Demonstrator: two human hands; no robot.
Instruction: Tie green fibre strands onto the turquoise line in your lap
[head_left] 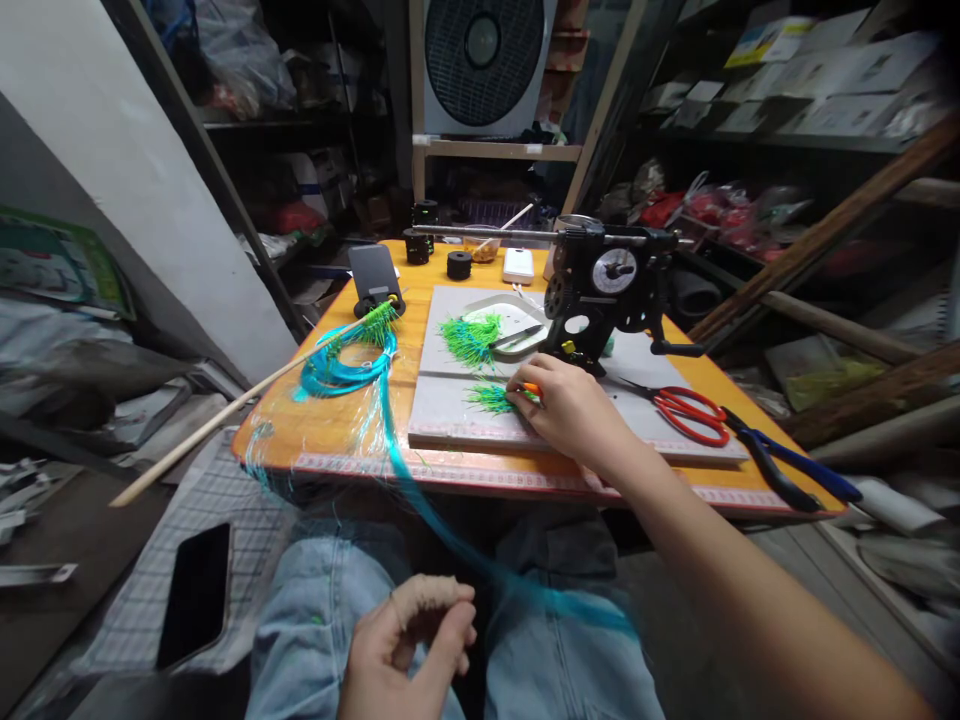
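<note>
My right hand [559, 405] rests low over the grey board [457, 420], its fingers closed around a small orange item [531, 388] that is mostly hidden. A tuft of green and blue bristles [489, 397] lies at its fingertips. Behind that, a larger green bristle pile [469, 340] touches a white tray [514, 325] with tweezers [517, 337] across it. My left hand [412, 650] is above my lap, fingers curled and thumb against the taped index finger; anything pinched there is too small to see. A blue filament strand [420, 500] runs from a coil [337, 370] down across my lap.
A black hand-cranked machine [600, 290] with a long rod stands on the board. Red-handled scissors [694, 415] and blue-black pliers [780, 460] lie at right. A wooden stick [232, 408] juts past the table's left edge; a phone [196, 595] lies on checked cloth.
</note>
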